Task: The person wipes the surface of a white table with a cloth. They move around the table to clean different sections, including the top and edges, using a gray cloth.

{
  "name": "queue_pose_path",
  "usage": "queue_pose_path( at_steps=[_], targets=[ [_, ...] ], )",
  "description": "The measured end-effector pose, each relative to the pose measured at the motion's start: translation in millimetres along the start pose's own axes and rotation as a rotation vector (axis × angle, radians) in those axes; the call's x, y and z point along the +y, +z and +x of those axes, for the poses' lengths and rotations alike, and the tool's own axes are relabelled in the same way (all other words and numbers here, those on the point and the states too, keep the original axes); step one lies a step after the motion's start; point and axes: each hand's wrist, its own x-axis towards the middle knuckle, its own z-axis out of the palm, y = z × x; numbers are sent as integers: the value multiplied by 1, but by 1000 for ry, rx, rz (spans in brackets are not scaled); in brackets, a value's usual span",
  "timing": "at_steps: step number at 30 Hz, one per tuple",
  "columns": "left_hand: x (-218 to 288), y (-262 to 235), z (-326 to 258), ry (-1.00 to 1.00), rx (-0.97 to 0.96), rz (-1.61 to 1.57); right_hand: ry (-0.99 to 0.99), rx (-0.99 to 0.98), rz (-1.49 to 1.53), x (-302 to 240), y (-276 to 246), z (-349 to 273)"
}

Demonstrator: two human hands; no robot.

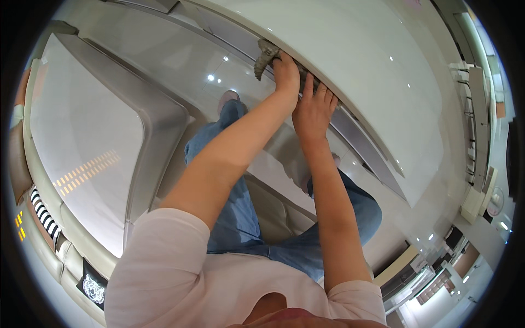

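Observation:
A grey crumpled cloth (266,58) pokes out along the edge of a glossy white tabletop (372,60), its loose end hanging to the left of my hands. My left hand (287,75) is closed over the cloth, with most of its fingertips hidden at the edge. Close on its right, my right hand (314,113) reaches to the same edge, fingers spread and pressed against it. Greyish material shows between and beyond the fingers; I cannot tell whether it is all one piece. Both forearms stretch forward over my knees.
Below the tabletop runs a grey side panel (350,128). To the left stands another white-topped piece with a grey base (164,117). A beige sofa (46,251) carries a striped cushion (42,216) and a black cushion (93,284). Glossy floor tiles (205,60) lie between.

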Motion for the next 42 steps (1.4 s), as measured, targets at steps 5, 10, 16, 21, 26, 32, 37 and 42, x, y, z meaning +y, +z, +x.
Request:
queue_pose_path(
  at_steps=[5,10,16,21,26,32,37,42],
  targets=[
    [20,-12,35,136,93,-100,-135,-47,-38,-29,5,33],
    [70,-53,110,215,106,-292,-284,-31,56,-77,26,88],
    [111,-105,184,301,-25,-417,-461,71,116,-134,62,149],
    [95,-104,195,254,21,-422,-443,52,-44,-151,72,161],
    [61,-84,171,65,-31,-390,-425,87,-17,-114,82,137],
    [4,-47,107,-274,-125,-456,-496,12,-222,-51,15,74],
    [-29,-14,37,-569,-234,-507,-421,-103,-249,10,-17,14],
    [-83,15,-32,-670,-364,-588,-152,-64,-81,58,-38,-50]
  ],
)
